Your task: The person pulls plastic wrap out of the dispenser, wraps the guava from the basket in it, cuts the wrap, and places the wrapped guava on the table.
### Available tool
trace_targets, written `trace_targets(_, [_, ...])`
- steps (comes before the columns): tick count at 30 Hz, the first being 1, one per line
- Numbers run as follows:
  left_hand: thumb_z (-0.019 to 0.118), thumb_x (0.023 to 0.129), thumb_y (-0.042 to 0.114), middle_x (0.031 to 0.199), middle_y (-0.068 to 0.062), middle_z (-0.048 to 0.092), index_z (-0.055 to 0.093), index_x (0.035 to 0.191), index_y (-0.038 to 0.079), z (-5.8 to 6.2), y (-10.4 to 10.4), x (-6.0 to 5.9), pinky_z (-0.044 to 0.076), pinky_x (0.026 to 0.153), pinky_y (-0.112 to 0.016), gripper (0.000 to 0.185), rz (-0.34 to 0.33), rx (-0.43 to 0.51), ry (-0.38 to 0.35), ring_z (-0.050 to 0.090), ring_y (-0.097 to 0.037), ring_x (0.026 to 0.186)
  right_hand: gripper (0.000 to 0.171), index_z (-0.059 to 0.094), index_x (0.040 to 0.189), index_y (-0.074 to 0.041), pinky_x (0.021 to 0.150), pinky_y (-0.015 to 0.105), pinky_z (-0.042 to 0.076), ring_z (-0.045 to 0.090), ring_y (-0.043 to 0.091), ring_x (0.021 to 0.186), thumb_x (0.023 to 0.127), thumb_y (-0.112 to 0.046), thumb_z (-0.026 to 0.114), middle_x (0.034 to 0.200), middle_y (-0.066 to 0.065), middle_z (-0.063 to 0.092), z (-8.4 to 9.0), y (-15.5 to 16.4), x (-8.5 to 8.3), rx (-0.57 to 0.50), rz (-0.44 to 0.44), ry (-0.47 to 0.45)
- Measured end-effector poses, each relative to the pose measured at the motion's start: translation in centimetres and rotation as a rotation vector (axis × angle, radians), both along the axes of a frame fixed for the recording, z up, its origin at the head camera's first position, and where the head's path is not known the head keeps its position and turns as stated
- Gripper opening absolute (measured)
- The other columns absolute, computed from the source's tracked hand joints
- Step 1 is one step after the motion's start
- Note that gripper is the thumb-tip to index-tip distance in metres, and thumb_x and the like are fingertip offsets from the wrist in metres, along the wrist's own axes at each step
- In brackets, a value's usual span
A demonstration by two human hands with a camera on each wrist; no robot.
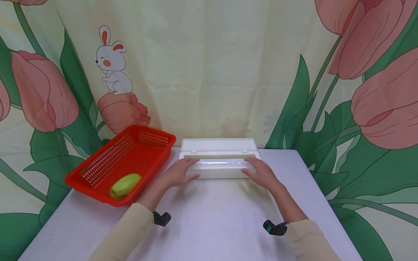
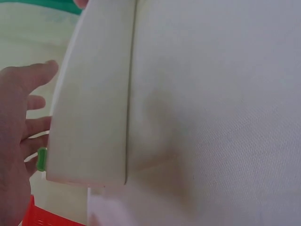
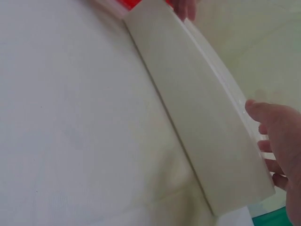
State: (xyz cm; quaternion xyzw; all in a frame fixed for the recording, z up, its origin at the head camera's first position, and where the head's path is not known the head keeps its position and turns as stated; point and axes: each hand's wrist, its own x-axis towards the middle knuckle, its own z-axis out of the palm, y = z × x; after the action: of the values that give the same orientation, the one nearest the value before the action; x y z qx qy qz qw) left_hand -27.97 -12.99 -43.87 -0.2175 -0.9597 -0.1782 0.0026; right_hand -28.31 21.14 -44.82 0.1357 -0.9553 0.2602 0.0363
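Tabletop: flat hands [image 1: 222, 174] on dispenser box [image 1: 220, 173]

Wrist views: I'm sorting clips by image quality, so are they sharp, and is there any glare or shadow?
Left wrist view: the white box is soft and close, the left hand blurred at the edge. Right wrist view: similar softness, with the right hand blurred. Head view: sharp, even light, a sheen on the roll, faint shadows on the table.

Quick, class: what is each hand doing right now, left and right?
Left hand: open, fingers resting on the left end of the white box.
Right hand: open, fingers resting on the box's right end.
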Motion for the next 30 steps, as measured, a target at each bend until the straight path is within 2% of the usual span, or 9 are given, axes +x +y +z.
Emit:
trace_targets(11, [0.06, 0.075, 0.059, 0.142, 0.005, 0.041, 0.037, 0.138, 0.033, -0.2, 0.2, -0.3, 0.04, 0.1, -0.049, 0.072, 0.028, -0.01, -0.032, 0.039, -0.02, 0.129, 0.056, 0.049, 0.13, -0.014, 0.102, 0.057, 0.032, 0.041, 0.034, 0.125, 0.085, -0.047, 0.057, 0.134, 0.012, 0.049, -0.2, -0.2, -0.1, 0.024, -0.033, 0.007])
trace_targets(18, [0.06, 0.075, 0.06, 0.143, 0.005, 0.04, 0.038, 0.138, 0.032, -0.2, 0.3, -0.5, 0.04, 0.101, -0.048, 0.072, 0.033, -0.009, -0.042, 0.038, -0.02, 0.13, 0.063, 0.04, 0.136, -0.015, 0.101, 0.056, 0.034, 0.043, 0.033, 0.124, 0.085, -0.046, 0.058, 0.132, 0.011, 0.051, -0.6, -0.2, -0.6, 0.027, -0.039, 0.039])
trace_targets(30, [0.059, 0.075, 0.061, 0.141, 0.005, 0.041, 0.037, 0.137, 0.036, -0.2, 0.2, -1.2, 0.043, 0.098, -0.048, 0.071, 0.056, 0.02, -0.09, 0.039, -0.02, 0.129, 0.064, 0.04, 0.136, -0.014, 0.104, 0.056, 0.03, 0.038, 0.033, 0.129, 0.085, -0.049, 0.056, 0.137, 0.012, 0.046, -0.8, -0.4, -1.2, -0.001, -0.057, -0.009])
